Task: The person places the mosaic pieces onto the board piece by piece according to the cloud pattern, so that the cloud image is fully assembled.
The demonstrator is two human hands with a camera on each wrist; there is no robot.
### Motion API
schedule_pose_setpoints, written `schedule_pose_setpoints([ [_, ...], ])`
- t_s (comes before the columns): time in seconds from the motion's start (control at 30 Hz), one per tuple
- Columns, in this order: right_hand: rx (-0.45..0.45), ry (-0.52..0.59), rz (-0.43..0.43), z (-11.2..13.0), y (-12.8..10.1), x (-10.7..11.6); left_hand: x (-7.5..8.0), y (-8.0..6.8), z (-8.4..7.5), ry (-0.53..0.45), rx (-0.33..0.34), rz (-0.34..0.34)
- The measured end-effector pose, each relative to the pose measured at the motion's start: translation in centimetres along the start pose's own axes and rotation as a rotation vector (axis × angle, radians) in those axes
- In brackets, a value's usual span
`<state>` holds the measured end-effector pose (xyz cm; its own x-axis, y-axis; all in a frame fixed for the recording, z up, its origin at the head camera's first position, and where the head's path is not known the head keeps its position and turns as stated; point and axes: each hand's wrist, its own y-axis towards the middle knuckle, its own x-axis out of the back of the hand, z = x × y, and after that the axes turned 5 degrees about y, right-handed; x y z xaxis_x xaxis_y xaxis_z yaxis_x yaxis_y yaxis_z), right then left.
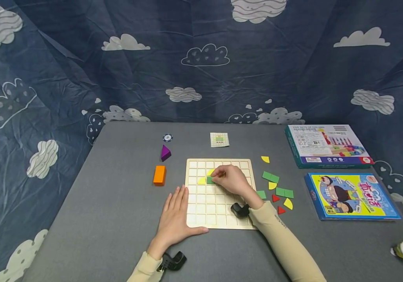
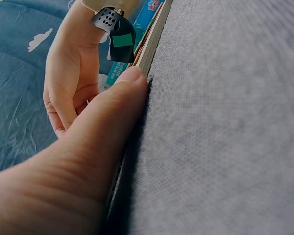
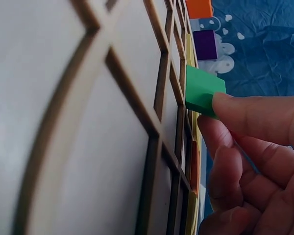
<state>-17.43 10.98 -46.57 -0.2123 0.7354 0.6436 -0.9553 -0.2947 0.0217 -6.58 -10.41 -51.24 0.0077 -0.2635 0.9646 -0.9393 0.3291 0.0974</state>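
A pale wooden grid board [image 1: 201, 203] lies on the grey table. My right hand [image 1: 230, 178] pinches a green piece [image 1: 210, 180] over the board's upper middle cells; in the right wrist view the green piece [image 3: 201, 91] is tilted, half in a cell, held by my fingertips [image 3: 245, 115]. Yellow pieces [image 1: 202, 181] sit in the cells beside it. My left hand [image 1: 176, 214] lies flat with straight fingers at the board's lower left corner, and its thumb [image 2: 122, 103] presses along the board's edge [image 2: 149, 51].
Loose green, yellow and red pieces [image 1: 278, 188] lie right of the board. An orange block [image 1: 159, 174], a purple prism [image 1: 165, 152] and a chip [image 1: 167, 137] stand to the left. A pattern card [image 1: 219, 140] lies behind; two boxes [image 1: 328, 145] [image 1: 351, 196] at the right.
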Motion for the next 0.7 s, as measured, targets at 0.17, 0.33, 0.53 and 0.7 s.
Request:
schedule_pose_setpoints([
  [0.17, -0.024, -0.012, 0.012, 0.09, 0.08, -0.10, -0.03, -0.01, 0.04, 0.003, 0.000, 0.003],
  [0.33, -0.023, -0.024, 0.025, 0.24, 0.01, -0.13, -0.12, -0.10, 0.09, 0.007, 0.005, 0.006],
  [0.53, -0.019, -0.063, 0.004, 0.41, 0.09, -0.34, -0.17, -0.08, 0.12, 0.010, 0.005, 0.010],
  [0.7, -0.032, -0.067, -0.014, 0.60, 0.17, -0.39, -0.20, -0.03, 0.11, 0.011, 0.000, 0.005],
])
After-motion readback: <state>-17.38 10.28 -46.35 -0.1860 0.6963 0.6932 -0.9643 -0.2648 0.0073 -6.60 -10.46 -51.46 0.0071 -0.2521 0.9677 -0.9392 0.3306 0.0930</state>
